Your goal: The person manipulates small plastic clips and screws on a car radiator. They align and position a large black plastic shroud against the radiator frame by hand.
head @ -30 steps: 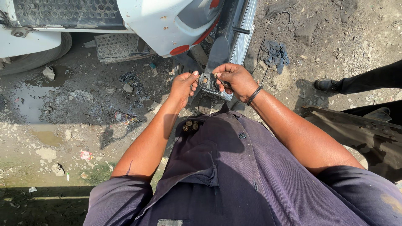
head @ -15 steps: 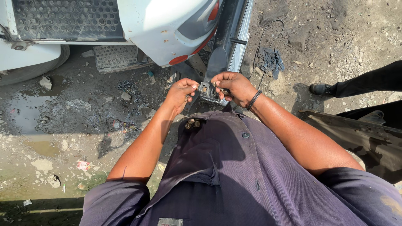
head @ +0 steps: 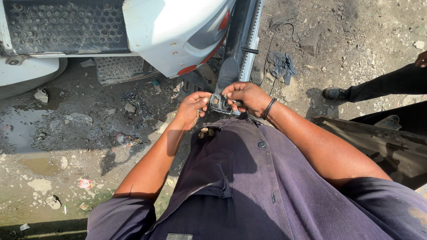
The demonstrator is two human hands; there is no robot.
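Together, the left hand [head: 192, 108] and the right hand [head: 247, 98] pinch a small grey metal part [head: 219, 104] between them, the left gripping its near-left edge with thumb and fingertips, the right curled over its right end with a black band on the wrist. Just beyond the hands a long dark metal bar [head: 240, 42] runs away beside a white vehicle body [head: 173, 31]. Farther right, a dark rag [head: 282, 66] lies on the dirt ground [head: 356, 40], near another person's shoe [head: 334, 93].
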